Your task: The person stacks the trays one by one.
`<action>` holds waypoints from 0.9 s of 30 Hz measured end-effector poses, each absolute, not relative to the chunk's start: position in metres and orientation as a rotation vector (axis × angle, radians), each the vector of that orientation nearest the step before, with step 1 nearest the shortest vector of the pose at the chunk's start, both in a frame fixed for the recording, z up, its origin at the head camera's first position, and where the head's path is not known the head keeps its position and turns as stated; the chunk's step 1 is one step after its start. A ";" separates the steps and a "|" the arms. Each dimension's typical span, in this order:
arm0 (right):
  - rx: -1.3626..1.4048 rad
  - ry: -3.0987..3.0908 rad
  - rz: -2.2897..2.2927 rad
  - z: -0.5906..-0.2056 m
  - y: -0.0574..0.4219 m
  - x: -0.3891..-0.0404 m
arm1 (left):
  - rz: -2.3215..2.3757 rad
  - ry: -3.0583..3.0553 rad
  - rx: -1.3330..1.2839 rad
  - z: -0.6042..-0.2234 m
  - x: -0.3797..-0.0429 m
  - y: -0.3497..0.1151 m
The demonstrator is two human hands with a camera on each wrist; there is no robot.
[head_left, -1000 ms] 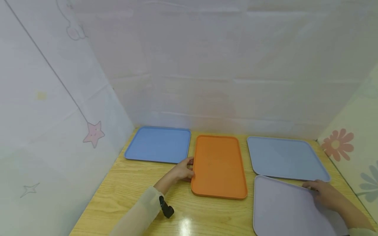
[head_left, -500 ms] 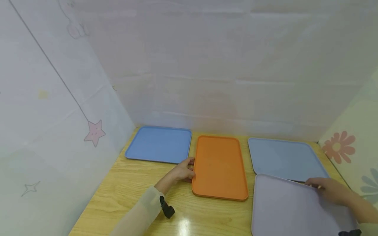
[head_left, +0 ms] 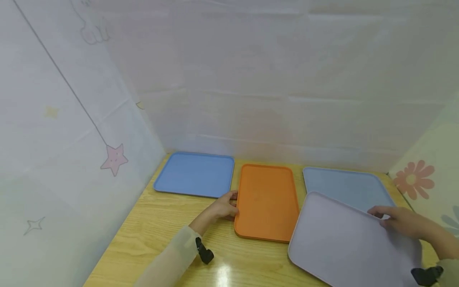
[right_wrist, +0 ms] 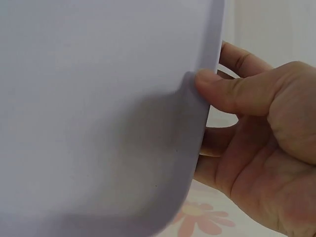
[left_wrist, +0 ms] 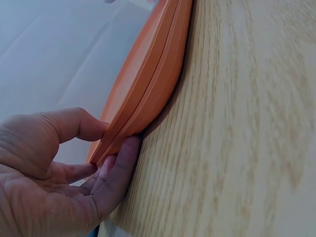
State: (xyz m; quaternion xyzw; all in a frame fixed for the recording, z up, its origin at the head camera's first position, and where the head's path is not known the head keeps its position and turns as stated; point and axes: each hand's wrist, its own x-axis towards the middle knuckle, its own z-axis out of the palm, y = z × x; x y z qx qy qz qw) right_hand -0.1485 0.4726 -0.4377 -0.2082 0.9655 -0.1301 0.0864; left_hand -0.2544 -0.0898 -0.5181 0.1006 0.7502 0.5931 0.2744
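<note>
My right hand [head_left: 403, 223] pinches the far edge of a pale lilac tray [head_left: 344, 243], thumb on the inner side of the rim and fingers behind it. This tray is tilted and overlaps the front of a grey-blue tray [head_left: 340, 185] and a corner of the orange ones in the head view. At the middle lie orange trays [head_left: 267, 203], two stacked rims showing in the left wrist view. On their left long side, my left hand [head_left: 221, 207] pinches the edge, its thumb [left_wrist: 81, 126] at the upper rim and fingers beneath, close over the wood.
A blue tray [head_left: 195, 173] lies at the back left of the wooden table [head_left: 143, 235]. White sheeting [head_left: 265, 87] rises behind the table, with printed walls at both sides. Black wrist cameras sit on both sleeves.
My right hand has raised the lilac tray, turned it and brought it left and away from me, covering more of the grey-blue tray. My left hand stays at the orange trays.
</note>
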 end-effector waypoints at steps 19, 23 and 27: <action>-0.038 2.415 -1.254 -0.465 0.399 -0.169 | 1.482 2.268 0.329 -0.510 -0.247 -0.091; 0.001 2.350 -1.397 -0.469 0.379 -0.169 | 1.406 2.497 0.423 -0.504 -0.238 -0.087; -0.007 2.331 -1.489 -0.471 0.363 -0.169 | 1.485 2.535 0.486 -0.497 -0.228 -0.081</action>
